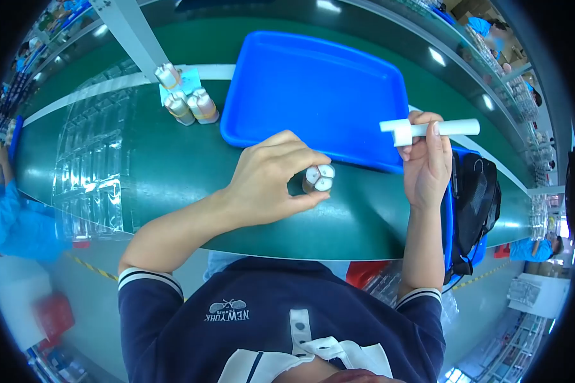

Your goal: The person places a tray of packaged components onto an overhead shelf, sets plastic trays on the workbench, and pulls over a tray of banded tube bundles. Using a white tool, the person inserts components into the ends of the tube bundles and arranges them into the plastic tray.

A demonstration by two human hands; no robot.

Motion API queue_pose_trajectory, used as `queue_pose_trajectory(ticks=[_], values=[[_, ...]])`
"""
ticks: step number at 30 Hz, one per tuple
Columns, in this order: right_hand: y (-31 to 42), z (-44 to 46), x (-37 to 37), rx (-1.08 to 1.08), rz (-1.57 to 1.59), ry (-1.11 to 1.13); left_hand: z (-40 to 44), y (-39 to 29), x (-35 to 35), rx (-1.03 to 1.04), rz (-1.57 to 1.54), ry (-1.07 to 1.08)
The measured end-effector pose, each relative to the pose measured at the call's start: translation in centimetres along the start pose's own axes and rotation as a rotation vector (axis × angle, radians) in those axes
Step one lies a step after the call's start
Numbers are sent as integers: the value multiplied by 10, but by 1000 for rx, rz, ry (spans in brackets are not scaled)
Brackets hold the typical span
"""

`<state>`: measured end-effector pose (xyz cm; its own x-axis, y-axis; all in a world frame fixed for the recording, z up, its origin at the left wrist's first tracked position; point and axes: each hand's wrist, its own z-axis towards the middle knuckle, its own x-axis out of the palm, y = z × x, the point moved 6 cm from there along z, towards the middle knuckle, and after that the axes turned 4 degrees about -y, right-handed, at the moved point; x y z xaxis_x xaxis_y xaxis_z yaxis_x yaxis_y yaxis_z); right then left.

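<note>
A bundle of three white-topped cylinders (319,178) stands on the green table with its round ends facing up. My left hand (265,179) curves around it, thumb and fingertips closed against its near and far sides. Its lower part is mostly hidden from above. My right hand (428,159) is raised at the tray's right corner, with thumb and fingers pinched on a white tube-shaped piece (457,127). This piece has a wider stepped block at its left end. Whether it is one part or several joined, I cannot tell.
A blue tray (236,121) lies beyond my hands. At the back left, three similar bundles (203,106) stand by a light-blue paper (190,79). Clear plastic packaging (89,159) covers the left tabletop. A black bag (479,191) sits at right; a person in blue (19,217) is at far left.
</note>
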<state>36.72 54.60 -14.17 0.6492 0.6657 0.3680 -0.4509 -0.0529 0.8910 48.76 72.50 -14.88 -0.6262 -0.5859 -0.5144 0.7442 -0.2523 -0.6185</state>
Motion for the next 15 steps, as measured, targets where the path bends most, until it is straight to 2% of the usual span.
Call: queue_pose_trajectory(ticks=[2,5,10,15], values=[[3,-5,15,-57,-142,129,-11,15,16,-55,10,61],[-4,-18,22,-195,-340,148,-12,22,20,-136,-35,90],[-11,-34,34,-246,-460,230,-18,27,27,-100,-11,54],[-6,-39,32,-393,-515,256,-20,25,31,-147,-189,147]])
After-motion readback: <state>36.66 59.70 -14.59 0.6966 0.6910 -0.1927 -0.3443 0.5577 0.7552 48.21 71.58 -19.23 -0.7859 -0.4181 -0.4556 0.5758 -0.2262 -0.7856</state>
